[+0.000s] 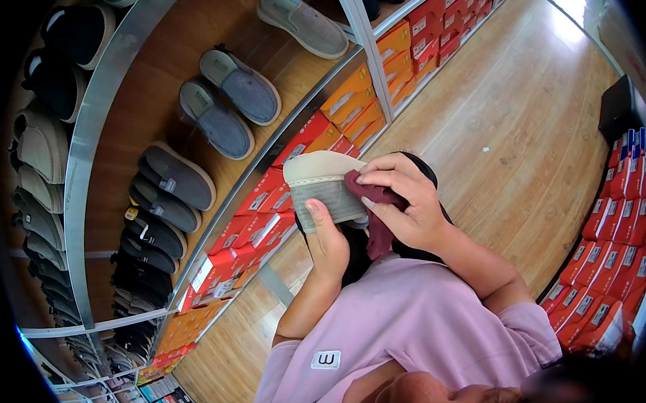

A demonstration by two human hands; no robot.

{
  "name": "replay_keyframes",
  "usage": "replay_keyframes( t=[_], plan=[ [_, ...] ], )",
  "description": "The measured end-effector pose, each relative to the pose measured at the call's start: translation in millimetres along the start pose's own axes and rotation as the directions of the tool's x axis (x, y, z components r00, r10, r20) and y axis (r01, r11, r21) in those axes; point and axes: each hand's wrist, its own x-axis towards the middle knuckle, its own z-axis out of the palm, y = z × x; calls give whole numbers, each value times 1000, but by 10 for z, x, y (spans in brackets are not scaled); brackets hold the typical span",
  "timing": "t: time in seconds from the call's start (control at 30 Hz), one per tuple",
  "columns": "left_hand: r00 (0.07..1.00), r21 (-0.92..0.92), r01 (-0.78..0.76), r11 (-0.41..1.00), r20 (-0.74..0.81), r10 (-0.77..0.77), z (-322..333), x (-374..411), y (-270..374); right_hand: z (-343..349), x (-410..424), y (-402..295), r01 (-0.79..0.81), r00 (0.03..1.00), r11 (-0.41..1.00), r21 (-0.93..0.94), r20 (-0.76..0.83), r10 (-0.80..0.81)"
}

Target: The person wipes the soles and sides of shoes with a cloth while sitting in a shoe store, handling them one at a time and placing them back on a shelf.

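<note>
A grey fabric slip-on shoe (320, 193) with a pale sole is held up in front of my torso, its sole edge turned away from me. My left hand (327, 244) grips it, the thumb lying on the grey fabric and the other fingers mostly hidden behind it. Pinched in my right hand (406, 198) is a dark red cloth (379, 199); its upper end touches the shoe along the sole's edge, and the rest hangs down towards my shirt.
Shelves at the left carry blue slip-on shoes (216, 119), dark grey shoes (176, 175) and beige shoes (42, 143). Under the metal shelf edge (277, 141) stand stacked red shoe boxes (232, 232) and orange boxes (353, 97). More red boxes (609, 264) line the right, near a black box-shaped object (619, 107). Wooden flooring (512, 85) lies between.
</note>
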Motion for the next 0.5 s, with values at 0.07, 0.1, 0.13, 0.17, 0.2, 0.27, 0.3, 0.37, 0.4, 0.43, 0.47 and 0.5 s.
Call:
replay_keyframes(
  t=[0.07,0.1,0.13,0.17,0.2,0.27,0.3,0.37,0.4,0.43,0.47,0.5],
  plan=[
    [999,12,-39,999,-16,40,-18,8,-61,10,1,-6,29,999,1000,-1,17,-29],
    [998,17,-60,998,-25,60,-31,17,-99,18,-8,5,44,999,999,-2,27,-44],
    [997,17,-62,998,-38,63,-39,24,-118,21,-59,46,91,993,996,8,70,-91],
    [997,16,-65,998,-52,65,-47,32,-132,-3,-109,10,84,989,996,34,119,-87],
    [996,18,-62,998,-65,63,-55,29,-139,-2,-126,-7,96,985,994,44,139,-101],
    [997,55,-69,996,-41,71,-40,29,-82,-3,-95,-39,106,988,994,37,107,-110],
    [997,71,-72,995,-27,74,-26,24,-52,6,-25,-63,104,993,994,17,54,-105],
    [991,115,-134,984,5,134,58,-10,-19,22,70,-87,83,996,996,-35,-15,-83],
    [985,136,-172,976,22,171,91,-4,4,47,79,-88,78,997,997,-11,-17,-78],
    [984,165,-176,970,42,171,71,6,22,73,67,-74,73,997,997,13,-19,-72],
    [983,194,-180,964,62,171,29,12,43,86,25,-23,119,993,993,6,15,-119],
    [983,221,-181,958,78,168,3,14,44,86,-12,3,162,985,987,1,54,-162]
  ],
)
